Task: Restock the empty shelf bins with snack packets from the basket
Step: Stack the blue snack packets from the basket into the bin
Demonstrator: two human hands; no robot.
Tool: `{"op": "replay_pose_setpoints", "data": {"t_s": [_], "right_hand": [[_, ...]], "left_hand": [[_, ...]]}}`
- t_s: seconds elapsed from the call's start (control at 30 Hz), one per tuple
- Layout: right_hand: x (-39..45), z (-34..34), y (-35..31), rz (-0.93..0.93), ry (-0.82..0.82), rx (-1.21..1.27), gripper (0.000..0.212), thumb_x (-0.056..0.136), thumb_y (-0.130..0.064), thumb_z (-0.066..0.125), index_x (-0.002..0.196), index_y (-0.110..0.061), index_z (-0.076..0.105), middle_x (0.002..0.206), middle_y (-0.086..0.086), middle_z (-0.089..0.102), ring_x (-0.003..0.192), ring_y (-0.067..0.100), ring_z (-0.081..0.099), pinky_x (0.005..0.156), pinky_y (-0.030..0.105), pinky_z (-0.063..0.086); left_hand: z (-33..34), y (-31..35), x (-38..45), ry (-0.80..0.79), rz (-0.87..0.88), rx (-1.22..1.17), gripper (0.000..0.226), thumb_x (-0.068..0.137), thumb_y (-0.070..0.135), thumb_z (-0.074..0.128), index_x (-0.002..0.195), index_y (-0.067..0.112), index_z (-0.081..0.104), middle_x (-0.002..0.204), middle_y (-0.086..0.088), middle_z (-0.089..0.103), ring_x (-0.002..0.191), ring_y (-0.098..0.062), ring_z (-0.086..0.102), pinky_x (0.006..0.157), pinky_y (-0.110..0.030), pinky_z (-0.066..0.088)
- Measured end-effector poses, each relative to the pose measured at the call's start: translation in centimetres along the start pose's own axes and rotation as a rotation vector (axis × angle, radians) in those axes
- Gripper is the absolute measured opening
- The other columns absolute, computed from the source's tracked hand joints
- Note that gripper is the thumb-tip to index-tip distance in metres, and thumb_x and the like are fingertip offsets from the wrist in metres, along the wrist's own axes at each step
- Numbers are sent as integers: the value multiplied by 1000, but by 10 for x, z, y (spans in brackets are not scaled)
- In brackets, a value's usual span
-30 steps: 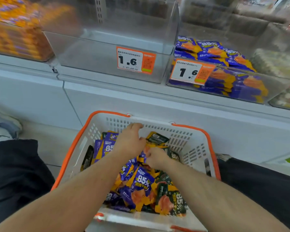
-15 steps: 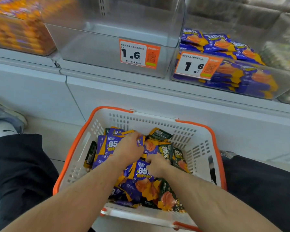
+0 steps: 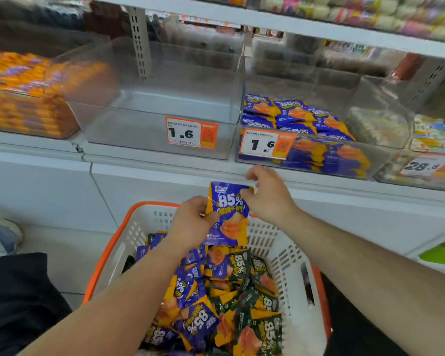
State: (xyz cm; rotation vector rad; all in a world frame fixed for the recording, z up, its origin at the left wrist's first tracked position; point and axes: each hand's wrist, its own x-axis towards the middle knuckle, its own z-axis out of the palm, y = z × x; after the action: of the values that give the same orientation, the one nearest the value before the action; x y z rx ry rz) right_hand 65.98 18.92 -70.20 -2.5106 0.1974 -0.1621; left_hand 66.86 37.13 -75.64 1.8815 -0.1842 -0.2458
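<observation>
Head view, shelf-restocking scene. Item: purple snack packet (image 3: 228,214), orange-edged, printed "85%", upright, raised above the basket (image 3: 288,255) and below the shelf edge. Left hand (image 3: 190,223): fingers and thumb curled round the packet's left edge, gripping it. Right hand (image 3: 267,195): thumb and fingertips pinching the packet's upper right corner, the other fingers loosely curled above.

Beneath both hands: white plastic basket with orange rim, holding a loose heap of packets (image 3: 216,299), purple ones mostly under the left forearm, dark green ones toward the right forearm.

Above the left hand: clear empty bin (image 3: 152,104), with an orange-and-white price tag (image 3: 192,133) reading 1.6 on its front. Above the right hand: clear stocked bin (image 3: 306,134), partly filled with matching purple packets, front tag (image 3: 266,145) also 1.6.

Far left of the left hand: bin of orange packets (image 3: 23,98), blurred. Far right of the right hand: further bins (image 3: 421,155), contents indistinct, one tag reading 28.8.

Outside each forearm: dark trouser legs (image 3: 16,299).
</observation>
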Motion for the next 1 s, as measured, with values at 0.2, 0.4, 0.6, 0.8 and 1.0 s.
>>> {"op": "replay_pose_setpoints", "data": {"t_s": [0.2,0.4,0.6,0.8,1.0], "right_hand": [[-43,-15,-25,-152,232,-85,35,66,-46,71,87,-24,53,104,-8,44,96,12,51,83,33,48],[-40,-33,-41,-107,330,-44,67,58,-64,66,110,-28,44,109,-8,43,103,15,47,84,36,47],[-13,-75,-32,-137,352,24,60,62,-50,78,107,-24,46,99,-8,54,97,13,47,79,31,45],[32,-130,-3,-68,475,-46,62,57,-53,74,104,-25,46,101,-7,57,100,20,53,85,35,47],[106,-175,39,293,419,-250,92,59,-74,68,126,-15,45,122,10,55,116,31,50,95,40,46]], "left_hand": [[8,57,1,231,110,-217,20,87,4,68,88,24,64,90,2,73,86,-17,69,75,-36,57],[18,106,6,249,182,-342,18,86,2,69,87,20,66,89,-5,73,84,-22,71,70,-37,59],[23,141,29,181,413,-119,11,89,15,66,87,25,61,88,5,71,82,-16,68,72,-33,55],[33,159,88,351,826,630,39,92,41,36,92,19,68,106,-4,67,101,-31,58,87,-42,41],[45,148,120,514,577,895,40,80,36,38,75,14,71,151,-5,39,86,-34,59,68,-38,44]]}}
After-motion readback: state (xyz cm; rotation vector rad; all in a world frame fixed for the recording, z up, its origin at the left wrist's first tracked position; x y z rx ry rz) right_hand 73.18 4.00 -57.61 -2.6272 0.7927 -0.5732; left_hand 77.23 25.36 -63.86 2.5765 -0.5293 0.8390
